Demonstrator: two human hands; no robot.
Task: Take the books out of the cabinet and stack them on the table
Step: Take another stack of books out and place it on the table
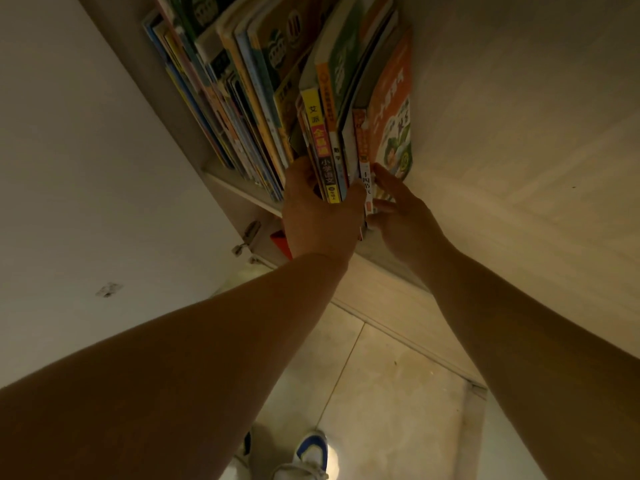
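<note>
gripping a bundle of books (329,157) on the cabinet (239,188) shelf, left hand (318,216) fingers curl around it; right hand (398,209) fingers straight against its side.

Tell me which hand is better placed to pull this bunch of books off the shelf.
Left, probably. The left hand already grips the bundle of books at their lower spines, thumb one side, fingers wrapped round. The right hand only touches the orange book with straight fingers.
</note>
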